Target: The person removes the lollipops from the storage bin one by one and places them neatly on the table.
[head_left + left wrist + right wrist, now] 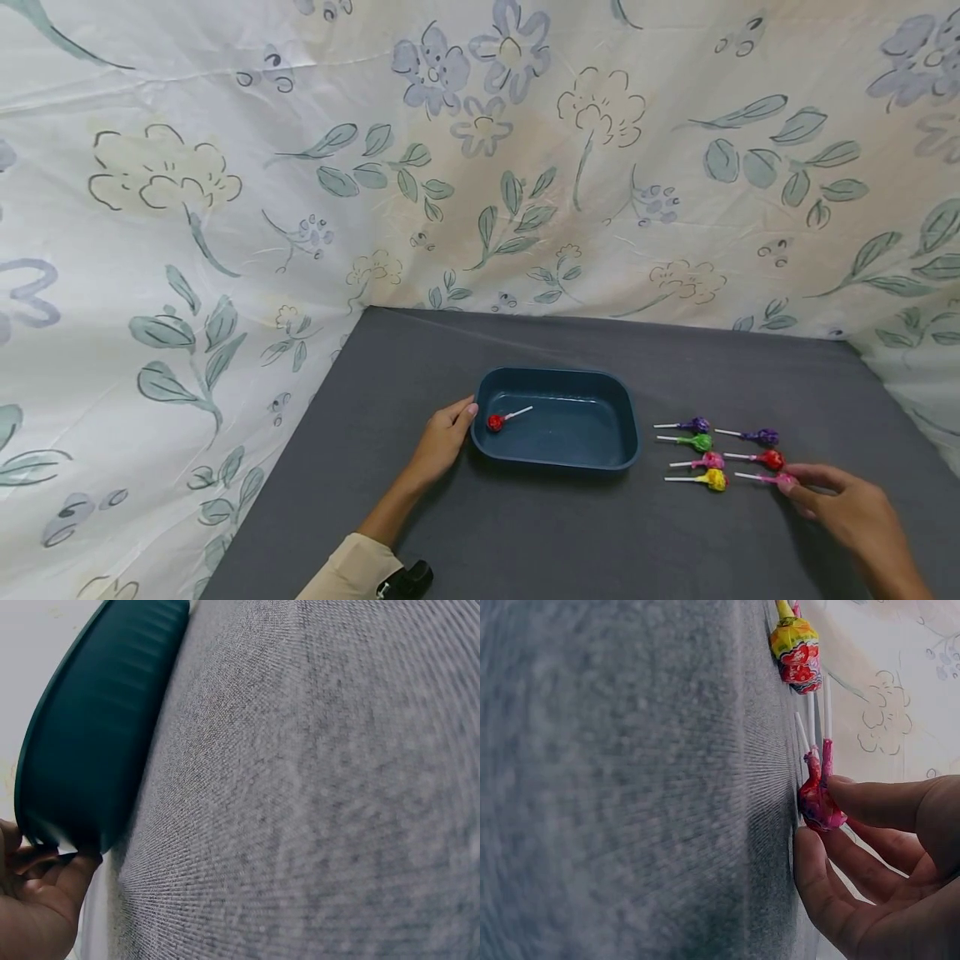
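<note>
A dark blue rectangular tray (555, 463) sits on the grey cloth with one red lollipop (496, 422) inside, near its left end. My left hand (442, 437) grips the tray's left end by the rim; the left wrist view shows the fingers (73, 881) at the corner of the tray (90, 735). On the right, my right hand (851, 504) pinches the candy head of a pink lollipop (786, 481) between thumb and fingers. In the right wrist view the thumb (877, 802) lies against this pink lollipop (832, 814), which partly covers a red one (810, 793) behind it.
Between tray and right hand lie several lollipops in two columns: purple (700, 425), green (701, 442), pink (712, 461) and yellow (715, 479), then purple (767, 437) and red (771, 459). Their sticks point left. A floral curtain (525, 167) hangs behind the grey cloth (525, 542).
</note>
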Motion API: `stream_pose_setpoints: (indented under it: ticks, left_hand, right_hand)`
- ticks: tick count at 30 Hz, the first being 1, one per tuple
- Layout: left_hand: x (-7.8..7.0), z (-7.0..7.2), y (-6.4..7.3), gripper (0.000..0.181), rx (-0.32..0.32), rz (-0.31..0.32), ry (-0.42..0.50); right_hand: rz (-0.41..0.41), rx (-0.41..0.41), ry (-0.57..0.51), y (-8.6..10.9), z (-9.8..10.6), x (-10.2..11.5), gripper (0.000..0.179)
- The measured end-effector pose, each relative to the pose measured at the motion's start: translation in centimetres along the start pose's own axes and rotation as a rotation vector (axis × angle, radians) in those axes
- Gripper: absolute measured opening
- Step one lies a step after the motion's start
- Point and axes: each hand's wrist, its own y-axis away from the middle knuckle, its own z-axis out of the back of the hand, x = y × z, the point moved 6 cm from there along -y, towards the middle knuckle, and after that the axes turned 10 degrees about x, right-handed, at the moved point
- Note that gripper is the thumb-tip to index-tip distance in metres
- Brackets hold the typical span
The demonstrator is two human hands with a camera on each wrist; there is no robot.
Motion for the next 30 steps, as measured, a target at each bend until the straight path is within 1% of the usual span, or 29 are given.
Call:
stream_pose_setpoints:
  ticks: [5, 12, 17, 21, 25, 30]
  left_hand:
    - [0.0, 0.0, 0.0, 0.05, 0.003, 0.002, -0.005]
    - [0.1, -0.1, 0.0, 0.05, 0.008, 0.023, -0.001]
    - [0.0, 0.0, -0.1, 0.049, -0.003, 0.004, -0.006]
    - [-0.2, 0.1, -0.1, 0.048, -0.01, -0.022, -0.015]
    - [-0.2, 0.1, 0.0, 0.047, -0.007, -0.024, -0.013]
    - [-0.2, 0.1, 0.0, 0.045, -0.009, -0.022, -0.011]
  right_hand:
    - [0.038, -0.002, 0.008, -0.5, 0.0, 0.0, 0.049]
    - [0.05, 0.0, 0.008, -0.7, -0.2, 0.2, 0.049]
    - [0.062, -0.003, 0.009, -0.5, 0.0, 0.7, 0.051]
    - [0.054, -0.026, 0.002, -0.1, 0.1, 1.2, 0.052]
    - [0.055, -0.05, 0.03, 0.7, 0.2, 1.9, 0.052]
    - [0.1, -0.052, 0.043, 1.7, 0.0, 3.6, 0.054]
